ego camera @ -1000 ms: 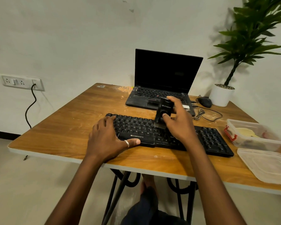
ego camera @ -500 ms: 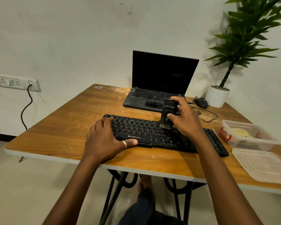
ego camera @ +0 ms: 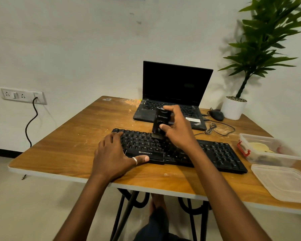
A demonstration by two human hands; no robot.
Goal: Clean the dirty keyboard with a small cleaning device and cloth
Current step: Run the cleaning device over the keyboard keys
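- At the far left we see a wall socket [ego camera: 23,95] with a black cable [ego camera: 30,122] plugged in and hanging down.
- The wooden table [ego camera: 73,136] shows pale dusty smears on its top.
- Our left hand [ego camera: 115,153] lies flat on the left end of the keyboard [ego camera: 221,153], fingers relaxed over the keys, and the thumb, which wears a ring, lies along the near edge.
- The keyboard is black and full-sized, with white lettering on its near edge. It lies across the middle of the table, near us, and light specks dot its keys.
- The cleaning device [ego camera: 159,121] is a small black upright block with a round button on its face and a short brush at its lower end touching the upper key rows.
- Our right hand [ego camera: 177,133] grips the device, thumb on its front and fingers curled over the top.
- Farther back stands an open laptop [ego camera: 174,84] with a dark screen.
- To its right lie a black mouse [ego camera: 216,115] and a potted plant [ego camera: 234,108].
- At the right edge sit a clear container [ego camera: 268,150] and its lid [ego camera: 285,183].
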